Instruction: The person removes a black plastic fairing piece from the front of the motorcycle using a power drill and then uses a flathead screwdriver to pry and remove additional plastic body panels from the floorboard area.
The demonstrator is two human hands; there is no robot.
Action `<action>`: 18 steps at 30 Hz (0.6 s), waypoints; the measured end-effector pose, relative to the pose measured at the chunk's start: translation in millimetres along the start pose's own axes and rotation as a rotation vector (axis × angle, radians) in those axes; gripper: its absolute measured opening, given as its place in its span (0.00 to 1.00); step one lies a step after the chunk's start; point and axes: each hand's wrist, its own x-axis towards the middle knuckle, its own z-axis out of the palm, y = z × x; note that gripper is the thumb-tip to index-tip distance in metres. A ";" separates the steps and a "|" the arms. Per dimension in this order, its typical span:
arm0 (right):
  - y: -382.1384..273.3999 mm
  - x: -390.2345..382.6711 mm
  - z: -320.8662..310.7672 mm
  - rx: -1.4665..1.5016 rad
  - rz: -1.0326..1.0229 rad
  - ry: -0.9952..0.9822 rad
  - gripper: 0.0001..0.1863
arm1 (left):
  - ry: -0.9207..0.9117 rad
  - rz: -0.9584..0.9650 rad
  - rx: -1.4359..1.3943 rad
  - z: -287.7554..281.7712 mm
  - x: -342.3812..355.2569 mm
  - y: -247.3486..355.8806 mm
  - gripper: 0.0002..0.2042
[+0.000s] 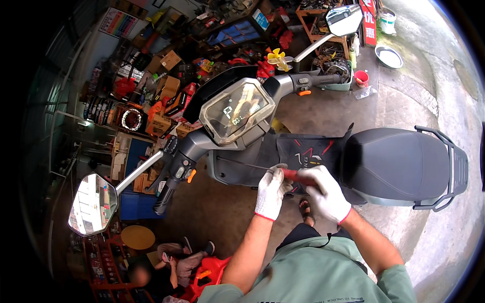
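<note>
A long screwdriver (289, 173) with a red handle and a thin dark shaft is held between my gloved hands. My left hand (271, 193), in a white glove, is closed round it where the shaft meets the handle. Round the handle's rear end wraps my right hand (328, 194), also in a white glove and partly hiding it. The shaft points left, and its tip meets the grey inner front panel (235, 169) of an electric scooter, below the handlebar. Whether the tip sits in a screw is too small to tell. The scooter's display (237, 112) is lit.
The black seat (399, 156) lies to the right, the footboard (305, 149) in the middle. Mirrors (93, 204) stick out from the handlebar. Behind stand cluttered shelves and boxes (159, 123). A seated person (172, 267) is at lower left, beside a red plastic chair (207, 278).
</note>
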 end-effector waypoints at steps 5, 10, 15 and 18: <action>-1.5 0.2 1.5 0.727 0.579 0.006 0.20 | 0.014 0.053 0.070 0.7 -0.4 -0.1 0.14; -4.3 3.1 -1.6 0.094 0.056 -0.019 0.21 | -0.009 0.016 0.026 0.2 -1.2 2.5 0.15; -4.2 3.8 -3.3 0.715 0.540 0.010 0.18 | -0.062 0.060 -0.034 -1.5 1.0 1.2 0.15; -2.8 4.9 -1.9 0.414 0.279 -0.043 0.19 | -0.078 0.005 -0.087 -3.5 1.0 1.8 0.14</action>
